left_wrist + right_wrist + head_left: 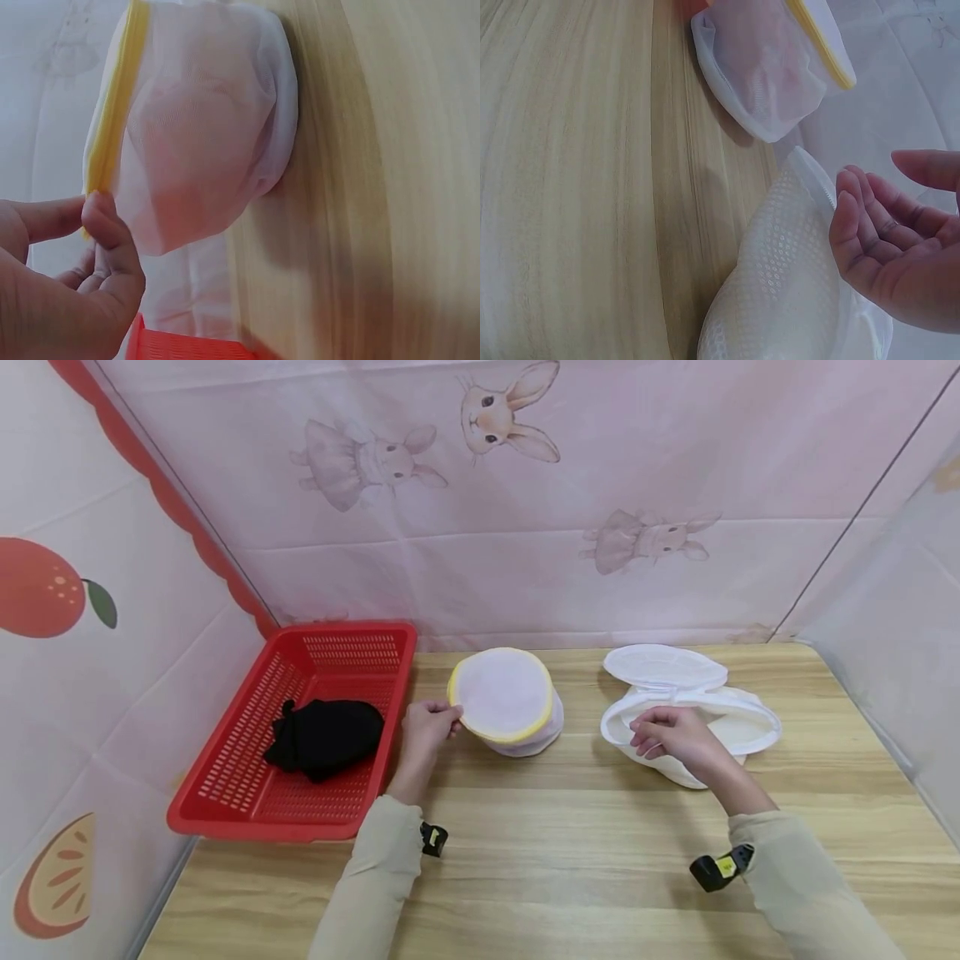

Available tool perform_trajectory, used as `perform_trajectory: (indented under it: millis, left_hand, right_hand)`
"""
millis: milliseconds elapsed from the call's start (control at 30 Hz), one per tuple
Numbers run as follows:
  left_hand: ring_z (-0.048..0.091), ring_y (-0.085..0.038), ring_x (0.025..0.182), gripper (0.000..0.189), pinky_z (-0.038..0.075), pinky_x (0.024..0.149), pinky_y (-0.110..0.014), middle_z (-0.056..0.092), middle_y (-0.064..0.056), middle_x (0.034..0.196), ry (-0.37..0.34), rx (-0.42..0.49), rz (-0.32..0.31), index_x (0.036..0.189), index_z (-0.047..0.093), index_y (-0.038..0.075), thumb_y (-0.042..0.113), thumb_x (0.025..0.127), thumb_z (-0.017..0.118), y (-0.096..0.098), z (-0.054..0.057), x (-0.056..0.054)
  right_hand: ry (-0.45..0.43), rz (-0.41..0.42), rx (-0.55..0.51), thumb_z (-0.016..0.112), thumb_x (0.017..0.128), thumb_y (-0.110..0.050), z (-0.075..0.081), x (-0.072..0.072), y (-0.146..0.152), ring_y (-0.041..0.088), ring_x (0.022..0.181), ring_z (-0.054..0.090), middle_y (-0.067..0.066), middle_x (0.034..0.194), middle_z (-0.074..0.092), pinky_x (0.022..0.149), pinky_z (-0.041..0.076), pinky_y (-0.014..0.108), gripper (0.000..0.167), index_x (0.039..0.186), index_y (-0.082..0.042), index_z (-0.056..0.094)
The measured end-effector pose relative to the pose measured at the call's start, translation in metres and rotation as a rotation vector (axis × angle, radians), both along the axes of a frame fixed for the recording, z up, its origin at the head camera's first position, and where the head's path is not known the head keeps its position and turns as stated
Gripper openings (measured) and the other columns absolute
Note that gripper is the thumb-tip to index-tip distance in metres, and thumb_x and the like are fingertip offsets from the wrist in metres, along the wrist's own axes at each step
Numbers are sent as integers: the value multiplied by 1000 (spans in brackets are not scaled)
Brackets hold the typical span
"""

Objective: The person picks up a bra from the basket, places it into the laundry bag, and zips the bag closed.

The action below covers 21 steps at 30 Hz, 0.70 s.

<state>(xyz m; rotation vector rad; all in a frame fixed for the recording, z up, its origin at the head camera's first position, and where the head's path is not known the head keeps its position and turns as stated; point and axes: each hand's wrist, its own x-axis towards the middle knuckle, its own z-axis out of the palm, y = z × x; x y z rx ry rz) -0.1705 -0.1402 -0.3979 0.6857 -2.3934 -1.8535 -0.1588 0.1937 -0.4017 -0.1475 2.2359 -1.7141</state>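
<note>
Head view: a yellow-rimmed bag (502,695) has a red basket (262,832) at nine o'clock, a white bag (716,700) at three; only here does black cloth (333,735) show. Left wrist: the left hand (82,292) pinches the yellow rim (115,105). Right wrist: honeycomb mesh (776,266) shows, beside the right hand (900,259), loosely curled, empty. Wood-grain desk (570,860); rabbit-print wall (517,581) at twelve.

Wood table (555,852), light brown, with long streaks running from side to side. On it, at the left and toward the back, a red basket (262,832) with lots of little holes. Just beside, near the middle, a pale bag (502,693) with a yellow edge, standing up. Well apart, to the right, a white bag (738,727), mouth open, flap at the back.
</note>
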Motion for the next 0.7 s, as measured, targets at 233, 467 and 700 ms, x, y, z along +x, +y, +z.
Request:
perform_trajectory:
  millis: [233, 467, 700]
  left_hand:
    - [56, -11, 52, 20, 46, 47, -18, 63, -12, 72, 15, -62, -24, 95, 64, -4, 13, 84, 64, 1, 11, 2]
    - [57, -10, 53, 19, 52, 52, -23, 62, -19, 79, 106, -67, -72, 95, 61, -7, 9, 85, 61, -8, 33, 6]
    - [58, -9, 62, 25, 54, 66, -30, 61, -15, 86, 101, -96, -76, 102, 61, -4, 16, 87, 61, -29, 57, 12]
  right_hand:
    - [6, 0, 10, 48, 92, -4, 0, 0, 3, 16, 66, 61, 13, 78, 61, 64, 54, 30, 28, 105, 21, 47]
    - [28, 12, 32, 48, 92, -5, 7, 0, 8, 16, 68, 62, 13, 79, 62, 64, 53, 30, 24, 101, 16, 51]
    - [67, -21, 33, 47, 93, -5, 19, -1, 25, 14, 69, 62, 8, 79, 63, 63, 53, 28, 24, 102, 16, 51]
